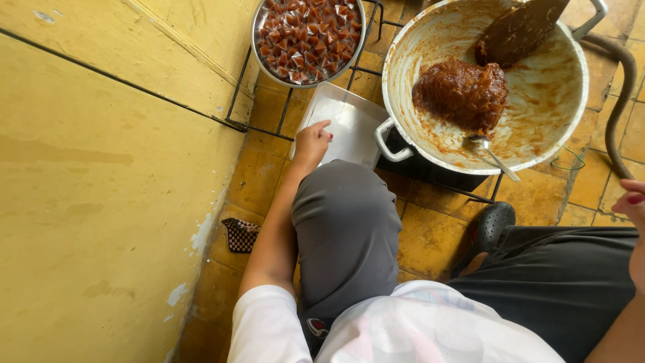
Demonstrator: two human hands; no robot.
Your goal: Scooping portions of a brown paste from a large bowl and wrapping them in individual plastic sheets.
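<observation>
Looming over everything, the big metal pan (485, 87) sits on a black wire rack (269, 81) above the yellow tiled floor (430, 235), smeared inside, with a mound of dark red-brown paste (461, 94) at its middle, a wooden paddle (521, 30) leaning in from the far rim and a metal spoon (494, 156) resting near the front edge. Beside it stands a round steel bowl (259, 30) full of small wrapped sweets (308, 37). In front, touching the pan's handle, lies a flat tray of clear wrappers (349, 124). The left hand (312, 142) rests on the tray's near edge, its grip loosely curled, forefinger out, pinching nothing that I can see. The right hand (631, 202) is barely in view at the edge; I cannot tell its grip. My worry: the spoon's handle overhangs the rim, and a knee or sleeve could knock it off.
</observation>
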